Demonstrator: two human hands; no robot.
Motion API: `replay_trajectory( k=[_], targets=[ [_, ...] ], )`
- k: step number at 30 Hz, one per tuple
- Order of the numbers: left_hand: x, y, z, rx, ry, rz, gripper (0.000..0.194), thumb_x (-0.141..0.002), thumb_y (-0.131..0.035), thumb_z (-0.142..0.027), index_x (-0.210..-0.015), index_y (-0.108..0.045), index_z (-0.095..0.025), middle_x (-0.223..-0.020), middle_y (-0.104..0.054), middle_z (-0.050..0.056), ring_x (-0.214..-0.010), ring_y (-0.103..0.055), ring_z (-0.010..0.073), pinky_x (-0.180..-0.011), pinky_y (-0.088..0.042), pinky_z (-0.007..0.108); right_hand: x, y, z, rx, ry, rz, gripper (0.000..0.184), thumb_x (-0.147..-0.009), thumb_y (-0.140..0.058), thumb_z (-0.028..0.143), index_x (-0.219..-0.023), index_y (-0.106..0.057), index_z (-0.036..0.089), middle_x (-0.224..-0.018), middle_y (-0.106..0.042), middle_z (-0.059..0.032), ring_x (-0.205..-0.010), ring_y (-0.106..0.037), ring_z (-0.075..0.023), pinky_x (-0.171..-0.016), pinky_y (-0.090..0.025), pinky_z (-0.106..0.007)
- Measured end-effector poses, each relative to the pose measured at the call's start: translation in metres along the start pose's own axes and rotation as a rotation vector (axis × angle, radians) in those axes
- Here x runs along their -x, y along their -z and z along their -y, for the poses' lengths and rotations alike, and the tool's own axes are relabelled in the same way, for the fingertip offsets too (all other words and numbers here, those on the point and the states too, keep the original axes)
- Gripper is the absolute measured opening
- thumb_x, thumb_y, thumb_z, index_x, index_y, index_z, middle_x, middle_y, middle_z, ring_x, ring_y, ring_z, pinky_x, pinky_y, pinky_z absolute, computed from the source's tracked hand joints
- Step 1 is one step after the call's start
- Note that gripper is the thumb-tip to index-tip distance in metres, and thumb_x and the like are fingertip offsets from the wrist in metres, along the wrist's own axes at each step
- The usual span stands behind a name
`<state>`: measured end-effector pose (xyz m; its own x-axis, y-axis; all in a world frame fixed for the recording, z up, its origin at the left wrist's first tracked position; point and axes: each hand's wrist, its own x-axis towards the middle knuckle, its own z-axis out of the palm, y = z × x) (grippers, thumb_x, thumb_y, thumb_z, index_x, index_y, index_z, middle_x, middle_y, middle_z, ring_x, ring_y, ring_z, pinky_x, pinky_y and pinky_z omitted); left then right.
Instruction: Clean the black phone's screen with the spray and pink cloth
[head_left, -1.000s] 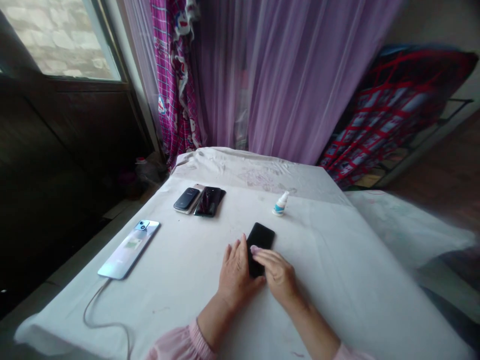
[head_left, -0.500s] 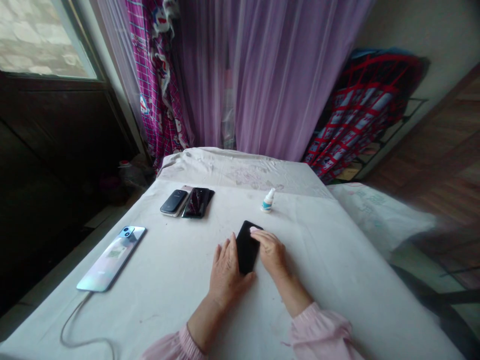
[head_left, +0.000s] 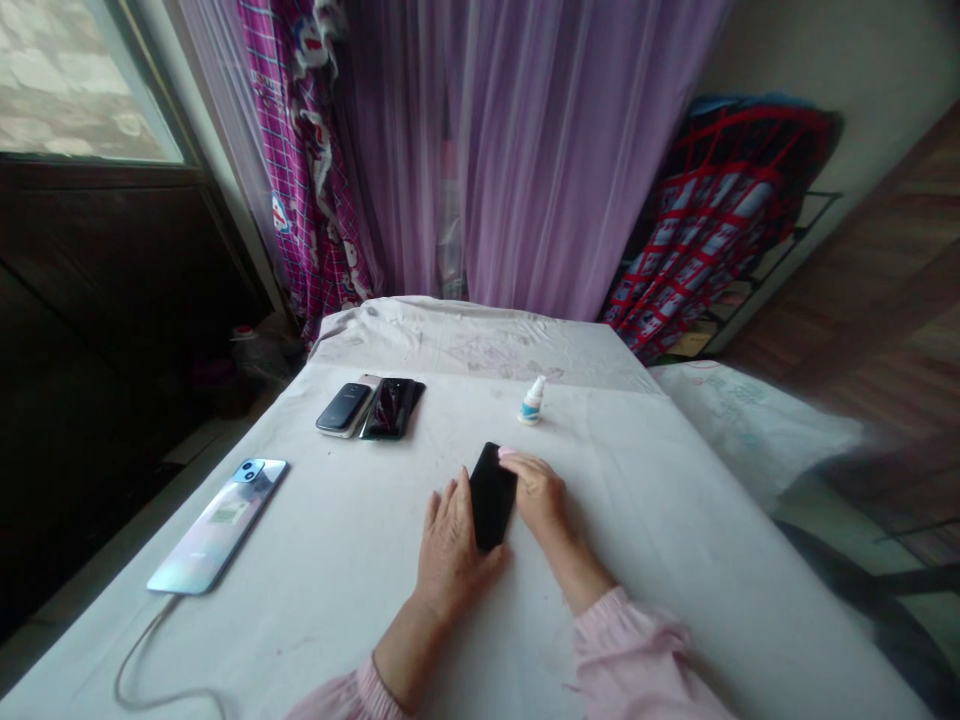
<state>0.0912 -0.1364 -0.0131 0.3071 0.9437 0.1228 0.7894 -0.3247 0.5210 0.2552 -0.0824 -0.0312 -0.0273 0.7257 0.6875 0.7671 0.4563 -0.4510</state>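
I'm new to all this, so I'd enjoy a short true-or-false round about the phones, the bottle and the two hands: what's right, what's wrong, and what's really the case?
1. The small white bottle stands upright on the white tablecloth. True.
2. The right hand is holding that bottle. False: its fingers press a small pink item at the far end of the black phone.
3. The left hand touches that black phone. True.
4. The cable meets the silvery-blue phone at its camera end. False: it meets the opposite end.
5. The right sleeve is dark green. False: it is pink.
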Motion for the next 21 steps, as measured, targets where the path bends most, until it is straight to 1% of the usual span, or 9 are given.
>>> replay_trajectory(
  k=[3,5,7,10,12,14,16,18,21],
  targets=[
    [0.001,-0.001,0.000,0.000,-0.004,-0.002,0.095,-0.073,-0.059,-0.033,-0.150,-0.012,-0.005,-0.152,-0.032,0.021,-0.141,-0.028,0.0329,-0.115,-0.019,0.053,0.020,0.010,0.021,-0.128,0.105,0.095,0.042,-0.086,-0.038,0.002,-0.098,-0.073,0.022,-0.107,-0.073,-0.0042,-0.103,-0.066,-0.0154,-0.093,-0.054,-0.031],
    [0.000,0.001,-0.001,-0.002,0.008,0.017,0.093,-0.073,-0.057,-0.033,-0.150,-0.013,-0.005,-0.153,-0.031,0.020,-0.142,-0.027,0.0323,-0.116,-0.018,0.052,0.024,0.015,0.024,-0.143,0.102,0.119,0.043,-0.086,-0.038,0.003,-0.101,-0.072,0.023,-0.107,-0.073,-0.0036,-0.103,-0.067,-0.0150,-0.092,-0.054,-0.030],
    [0.000,0.005,-0.003,-0.008,0.020,0.057,0.095,-0.071,-0.057,-0.031,-0.151,-0.012,-0.003,-0.153,-0.030,0.020,-0.143,-0.024,0.0318,-0.117,-0.015,0.051,0.017,0.018,0.015,-0.100,0.023,0.079,0.043,-0.084,-0.038,0.004,-0.103,-0.072,0.023,-0.104,-0.074,-0.0036,-0.098,-0.068,-0.0152,-0.087,-0.056,-0.029],
    [-0.001,0.011,-0.003,-0.018,0.006,0.124,0.099,-0.068,-0.057,-0.028,-0.151,-0.009,-0.002,-0.154,-0.028,0.020,-0.145,-0.019,0.0312,-0.118,-0.010,0.049,-0.001,0.021,-0.003,-0.037,-0.116,-0.042,0.044,-0.083,-0.037,0.006,-0.103,-0.072,0.022,-0.099,-0.074,-0.0040,-0.090,-0.070,-0.0160,-0.081,-0.057,-0.029],
    [0.000,0.015,0.001,-0.034,-0.014,0.146,0.100,-0.068,-0.058,-0.030,-0.152,-0.010,-0.005,-0.155,-0.027,0.018,-0.145,-0.015,0.0322,-0.118,-0.009,0.050,-0.009,0.021,-0.008,-0.022,-0.124,-0.065,0.044,-0.083,-0.036,0.006,-0.106,-0.071,0.021,-0.102,-0.074,-0.0051,-0.092,-0.068,-0.0166,-0.084,-0.056,-0.030],
    [0.003,0.016,0.007,-0.057,-0.014,0.111,0.098,-0.069,-0.063,-0.038,-0.151,-0.017,-0.007,-0.154,-0.028,0.020,-0.144,-0.016,0.0357,-0.116,-0.011,0.054,-0.010,0.020,-0.006,0.016,-0.075,-0.019,0.043,-0.084,-0.037,0.007,-0.108,-0.070,0.020,-0.106,-0.072,-0.0068,-0.096,-0.066,-0.0178,-0.087,-0.054,-0.031],
    [0.007,0.016,0.013,-0.079,0.004,0.026,0.095,-0.069,-0.067,-0.052,-0.145,-0.031,-0.009,-0.148,-0.037,0.023,-0.141,-0.025,0.0402,-0.113,-0.015,0.059,-0.007,0.020,0.000,0.098,-0.036,0.061,0.040,-0.085,-0.041,0.009,-0.111,-0.069,0.020,-0.106,-0.072,-0.0077,-0.096,-0.065,-0.0198,-0.087,-0.052,-0.032],
    [0.010,0.016,0.017,-0.100,-0.001,-0.059,0.089,-0.065,-0.070,-0.062,-0.134,-0.046,-0.011,-0.138,-0.049,0.023,-0.133,-0.037,0.0421,-0.111,-0.019,0.061,-0.003,0.022,0.004,0.202,-0.040,0.138,0.036,-0.086,-0.049,0.014,-0.115,-0.068,0.022,-0.104,-0.071,-0.0077,-0.093,-0.063,-0.0216,-0.083,-0.051,-0.033],
    [0.011,0.018,0.017,-0.116,-0.062,-0.107,0.073,-0.064,-0.074,-0.058,-0.119,-0.055,-0.014,-0.124,-0.058,0.019,-0.123,-0.048,0.0394,-0.109,-0.024,0.061,-0.004,0.023,0.002,0.287,-0.102,0.203,0.033,-0.086,-0.056,0.018,-0.115,-0.069,0.027,-0.097,-0.070,-0.0068,-0.087,-0.061,-0.0212,-0.076,-0.049,-0.031]
  ],
)
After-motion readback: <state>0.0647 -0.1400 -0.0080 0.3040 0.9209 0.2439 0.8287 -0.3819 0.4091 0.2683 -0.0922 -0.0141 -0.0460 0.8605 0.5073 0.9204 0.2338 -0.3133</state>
